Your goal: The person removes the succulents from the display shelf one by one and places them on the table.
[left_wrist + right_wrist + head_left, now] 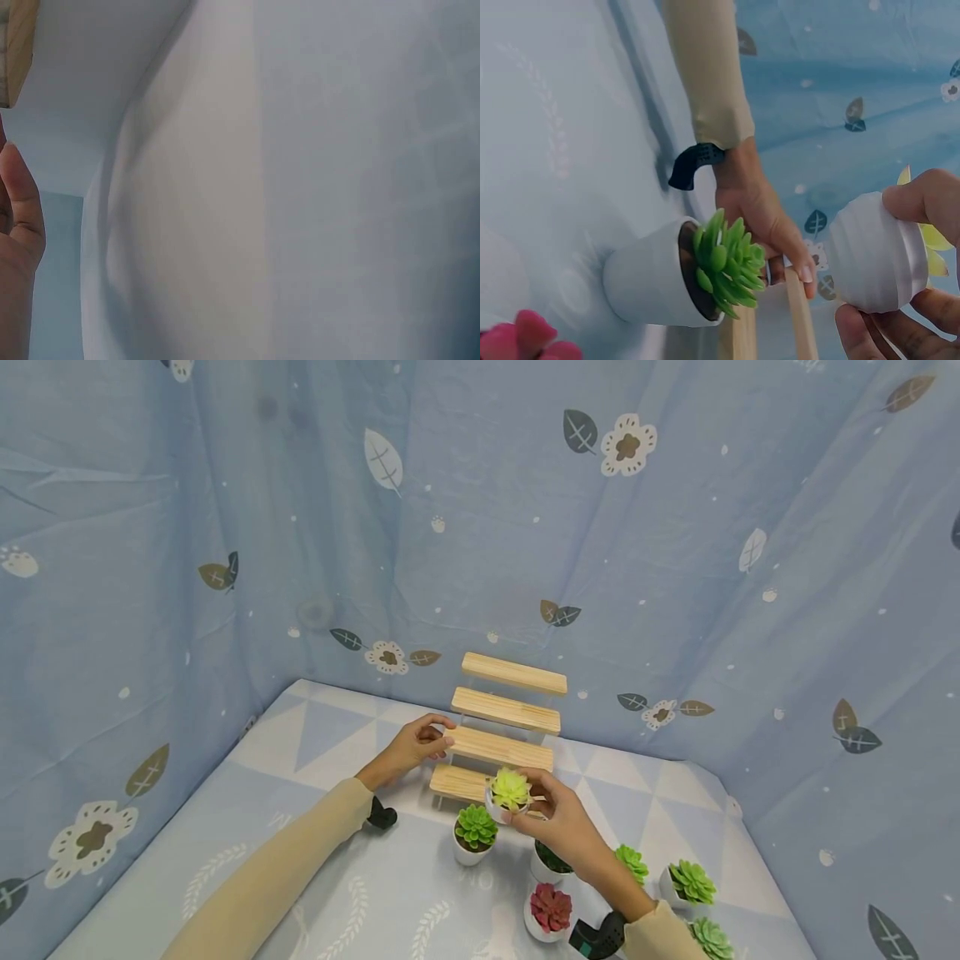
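Note:
My right hand (561, 817) pinches a small white pot (877, 255) with a yellow-green artificial succulent (510, 788). It holds the pot in front of the lower steps of a tiered wooden plant stand (504, 710). At the stand's left side, my left hand (414, 747) grips the end of the second plank from the bottom, thumb and fingers around it. The left wrist view catches only part of that hand, close to a plank's end (16, 56). Just below the held pot, a green succulent (476, 828) stands in its white pot on the table.
Nearer me are a red succulent (551, 907) and a dark green one (551, 857), partly behind my right hand. Several light green succulents, one of them tilted (690, 883), lie to the right. A patterned blue curtain (495, 527) hangs behind the table (337, 868).

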The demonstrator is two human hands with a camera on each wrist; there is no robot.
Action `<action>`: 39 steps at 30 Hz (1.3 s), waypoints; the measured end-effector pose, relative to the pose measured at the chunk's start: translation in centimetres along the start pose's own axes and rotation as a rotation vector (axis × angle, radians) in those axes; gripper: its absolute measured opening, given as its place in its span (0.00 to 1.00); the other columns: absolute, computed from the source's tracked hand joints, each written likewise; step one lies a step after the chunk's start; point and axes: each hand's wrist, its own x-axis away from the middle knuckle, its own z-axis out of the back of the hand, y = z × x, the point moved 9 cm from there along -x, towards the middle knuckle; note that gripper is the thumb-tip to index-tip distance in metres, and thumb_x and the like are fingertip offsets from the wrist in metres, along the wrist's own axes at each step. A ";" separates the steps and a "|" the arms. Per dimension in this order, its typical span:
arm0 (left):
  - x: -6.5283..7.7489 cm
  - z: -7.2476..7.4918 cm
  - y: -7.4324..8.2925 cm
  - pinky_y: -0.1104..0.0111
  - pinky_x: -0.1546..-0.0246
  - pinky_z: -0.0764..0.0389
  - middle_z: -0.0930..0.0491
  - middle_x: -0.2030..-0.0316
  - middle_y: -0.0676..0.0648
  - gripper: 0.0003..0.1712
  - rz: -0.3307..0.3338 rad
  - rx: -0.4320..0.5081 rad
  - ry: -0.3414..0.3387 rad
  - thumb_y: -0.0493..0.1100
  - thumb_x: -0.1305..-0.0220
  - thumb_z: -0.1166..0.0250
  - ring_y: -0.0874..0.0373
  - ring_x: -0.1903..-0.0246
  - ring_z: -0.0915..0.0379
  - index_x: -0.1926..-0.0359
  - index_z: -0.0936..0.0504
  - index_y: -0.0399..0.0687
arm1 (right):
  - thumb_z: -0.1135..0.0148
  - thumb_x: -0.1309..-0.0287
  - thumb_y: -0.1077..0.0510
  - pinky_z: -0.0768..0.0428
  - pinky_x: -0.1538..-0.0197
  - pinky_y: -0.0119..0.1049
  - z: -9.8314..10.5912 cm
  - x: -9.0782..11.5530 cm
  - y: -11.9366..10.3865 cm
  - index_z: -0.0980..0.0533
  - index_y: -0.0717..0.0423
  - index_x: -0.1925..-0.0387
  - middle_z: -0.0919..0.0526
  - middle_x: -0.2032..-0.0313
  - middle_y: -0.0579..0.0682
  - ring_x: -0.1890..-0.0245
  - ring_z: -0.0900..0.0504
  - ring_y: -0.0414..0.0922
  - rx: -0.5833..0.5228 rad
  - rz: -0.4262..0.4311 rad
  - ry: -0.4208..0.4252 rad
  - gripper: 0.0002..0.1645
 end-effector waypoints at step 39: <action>0.1 -0.1 0.3 0.45 0.50 0.19 0.19 0.59 0.39 0.22 -0.030 0.003 -0.018 0.48 0.27 0.33 0.40 0.59 0.20 0.36 0.24 0.49 | 0.23 0.41 0.48 0.19 0.44 0.32 -4.9 3.5 2.3 0.26 0.44 0.37 0.21 0.44 0.45 0.44 0.22 0.47 0.119 0.076 -0.109 0.33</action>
